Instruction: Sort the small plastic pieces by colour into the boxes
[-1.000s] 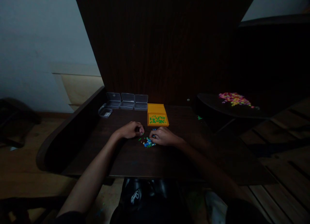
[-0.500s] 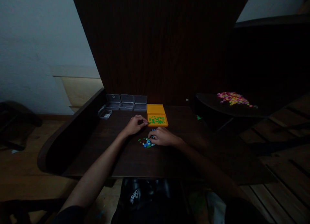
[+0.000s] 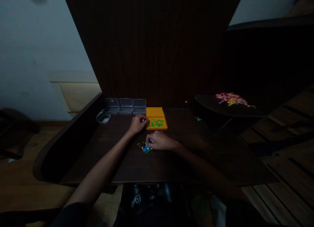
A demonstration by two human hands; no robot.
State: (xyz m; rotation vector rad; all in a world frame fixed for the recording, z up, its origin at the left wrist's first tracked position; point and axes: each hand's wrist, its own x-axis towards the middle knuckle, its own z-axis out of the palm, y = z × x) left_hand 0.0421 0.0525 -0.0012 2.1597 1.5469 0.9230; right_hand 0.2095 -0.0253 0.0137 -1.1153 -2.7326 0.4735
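Note:
My left hand [image 3: 138,123] is at the left edge of an open yellow box [image 3: 154,111], its thumb and fingers pinched together. Anything between those fingertips is too small to make out. Small green pieces [image 3: 157,122] lie scattered in the box's lower half. Nearer to me, a little pile of blue, white and green pieces [image 3: 145,148] rests on the dark table. Over the right side of this pile, my right hand [image 3: 159,140] has its fingers curled down and closed among the pieces. Its fingertips are partly hidden, and what they grip cannot be seen.
Several clear plastic boxes [image 3: 126,109] with raised lids line the back left, beside a smaller clear container [image 3: 103,118]. A heap of pink and yellow pieces [image 3: 232,98] sits on the raised shelf at right. A low side panel [image 3: 70,138] borders the table's left.
The view has shifted slightly. My right hand has moved a little to the left over the pile. My left hand stays at the yellow box's left edge.

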